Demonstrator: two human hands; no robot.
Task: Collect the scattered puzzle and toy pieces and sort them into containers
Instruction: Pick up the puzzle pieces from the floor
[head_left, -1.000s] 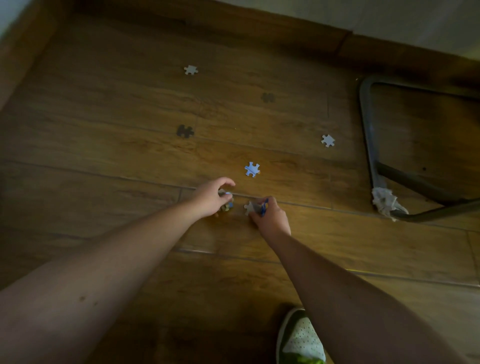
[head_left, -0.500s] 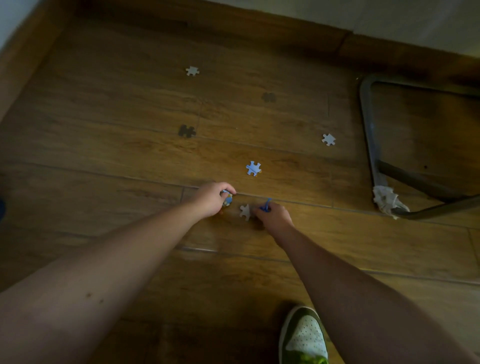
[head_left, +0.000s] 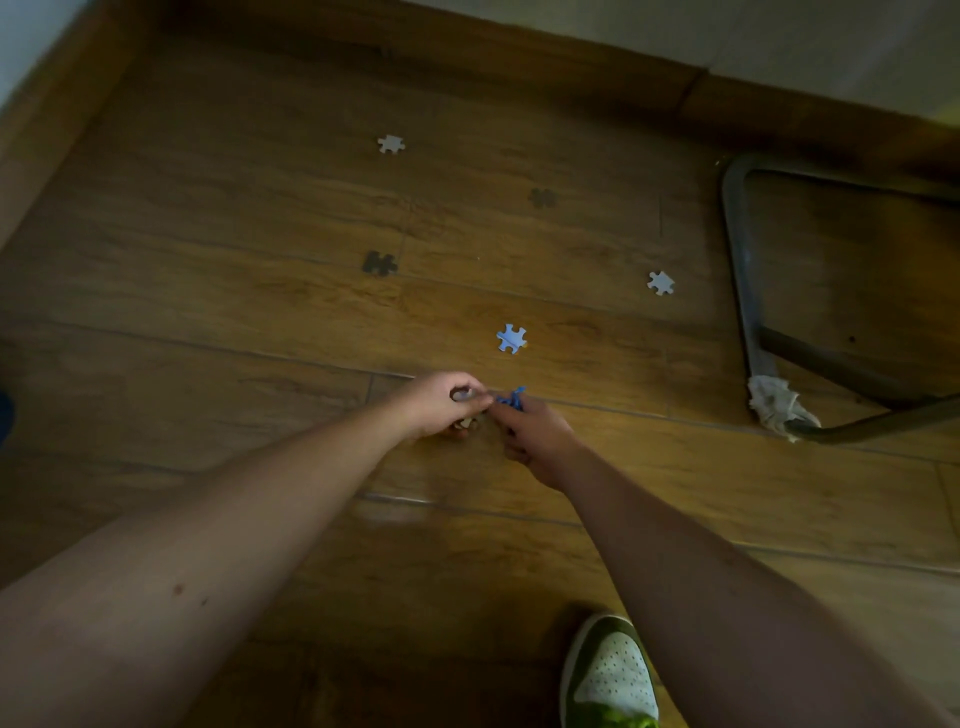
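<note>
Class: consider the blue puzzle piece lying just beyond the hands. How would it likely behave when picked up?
The blue puzzle piece lies flat on the wooden floor, so it probably needs an edge pried up. It looks thin, so likely light and fairly stiff, unlikely to roll.

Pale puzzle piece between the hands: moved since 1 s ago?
Yes. It no longer lies on the floor seam; the left hand now grips pieces, likely including it.

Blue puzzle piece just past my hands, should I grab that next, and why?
Probably yes: reach the right hand forward for the blue puzzle piece. It lies loose on the floor, nearest of the pieces, and both hands already grip pieces.
</note>
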